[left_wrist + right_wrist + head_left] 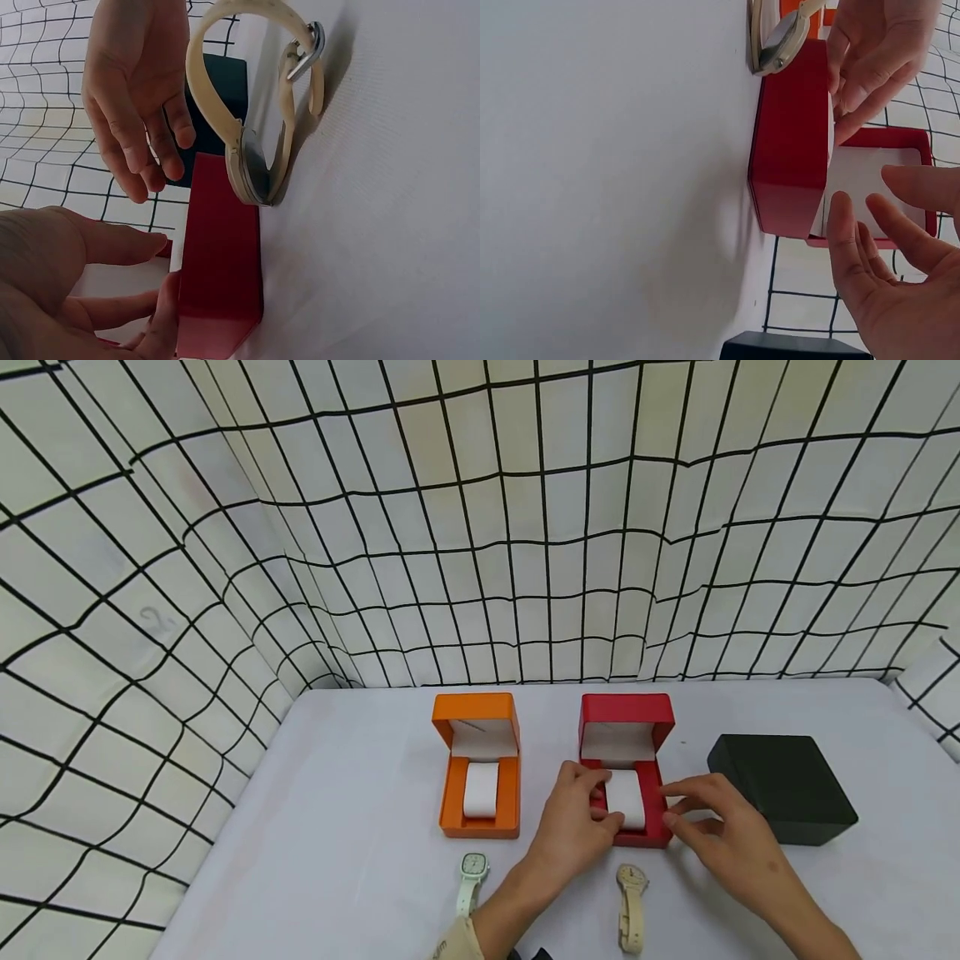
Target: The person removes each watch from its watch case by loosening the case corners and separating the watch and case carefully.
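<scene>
In the head view an open red watch box (656, 837) holds a white watch cushion (625, 802). My left hand (573, 818) reaches in from the left, its curled fingers and thumb pinching the cushion's left side. The right hand (723, 831) is at the box's right rim with loosely bent fingers and nothing between them. In the right wrist view its fingers (842, 225) spread beside the box's side wall. A beige watch (632, 906) lies in front of the box; the left wrist view shows its buckled strap (206, 82) standing in a loop.
An open orange watch box (452, 827) with a white cushion stands to the left. A mint-green watch (472, 877) lies near my left forearm. Behind the right hand sits a closed dark green box (780, 785). Black netting (517, 543) borders the white table (337, 827).
</scene>
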Demonstrator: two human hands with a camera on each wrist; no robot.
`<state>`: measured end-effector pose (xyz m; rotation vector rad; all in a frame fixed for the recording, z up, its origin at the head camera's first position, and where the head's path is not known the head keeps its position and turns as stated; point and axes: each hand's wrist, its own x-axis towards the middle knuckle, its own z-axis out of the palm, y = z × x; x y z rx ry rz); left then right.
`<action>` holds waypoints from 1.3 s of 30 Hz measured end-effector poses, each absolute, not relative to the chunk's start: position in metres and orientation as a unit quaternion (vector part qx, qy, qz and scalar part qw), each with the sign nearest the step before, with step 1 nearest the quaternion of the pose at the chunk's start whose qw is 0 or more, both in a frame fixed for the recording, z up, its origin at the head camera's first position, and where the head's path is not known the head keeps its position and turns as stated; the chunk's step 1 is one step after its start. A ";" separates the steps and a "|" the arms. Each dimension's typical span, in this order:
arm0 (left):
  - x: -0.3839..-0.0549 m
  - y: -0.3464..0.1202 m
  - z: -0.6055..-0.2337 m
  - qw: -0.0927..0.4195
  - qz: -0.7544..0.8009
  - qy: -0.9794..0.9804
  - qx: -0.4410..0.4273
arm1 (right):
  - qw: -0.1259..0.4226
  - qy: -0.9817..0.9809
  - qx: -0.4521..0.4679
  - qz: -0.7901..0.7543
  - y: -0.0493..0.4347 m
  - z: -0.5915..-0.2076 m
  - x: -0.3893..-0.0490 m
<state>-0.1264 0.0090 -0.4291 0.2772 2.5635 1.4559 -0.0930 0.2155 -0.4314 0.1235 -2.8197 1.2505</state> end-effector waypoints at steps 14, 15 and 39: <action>-0.122 0.019 -0.426 0.041 0.463 0.876 0.129 | 0.136 -0.909 0.046 0.391 0.238 -0.419 -0.090; -0.120 0.020 -0.427 0.032 0.472 0.871 0.134 | 0.142 -0.910 0.043 0.388 0.240 -0.418 -0.089; -0.106 0.054 -0.424 -0.011 0.535 0.815 0.222 | 0.233 -0.893 0.009 0.384 0.287 -0.414 -0.090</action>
